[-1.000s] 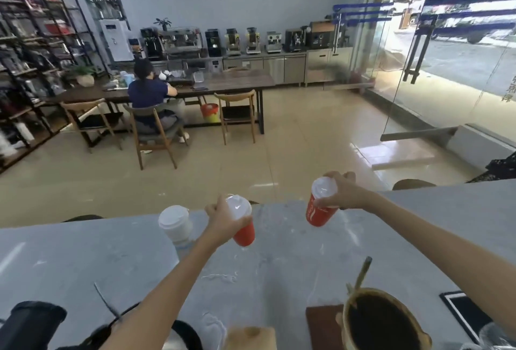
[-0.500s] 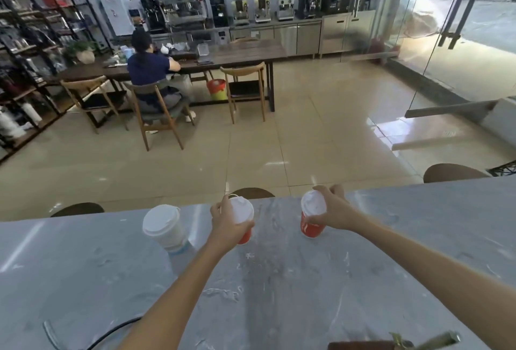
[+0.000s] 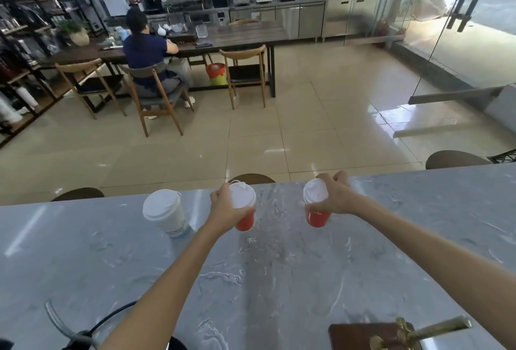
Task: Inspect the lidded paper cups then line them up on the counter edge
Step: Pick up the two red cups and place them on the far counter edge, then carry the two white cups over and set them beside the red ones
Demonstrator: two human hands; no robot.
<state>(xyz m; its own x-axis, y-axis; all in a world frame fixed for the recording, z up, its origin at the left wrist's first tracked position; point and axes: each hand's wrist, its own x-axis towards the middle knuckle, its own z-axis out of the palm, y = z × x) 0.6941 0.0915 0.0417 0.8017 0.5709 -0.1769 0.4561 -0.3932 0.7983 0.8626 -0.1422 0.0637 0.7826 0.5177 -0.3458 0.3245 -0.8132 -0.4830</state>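
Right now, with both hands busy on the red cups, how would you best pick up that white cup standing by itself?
Take the white cup around its paper wall just under the lid, coming from the near side. It stands upright on the counter with open space around it, left of the left hand. Its sides taper downward, so a grip high up is less likely to slip. Lifting by the lid could pop it off.

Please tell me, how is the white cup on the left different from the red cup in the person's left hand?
The white cup has a white body; the red cup has a red body. The white cup stands alone with no hand on it, while the red cup is gripped by the left hand. The white cup looks somewhat wider than the red cup. Both wear white plastic lids and sit near the far edge of the grey marble counter.
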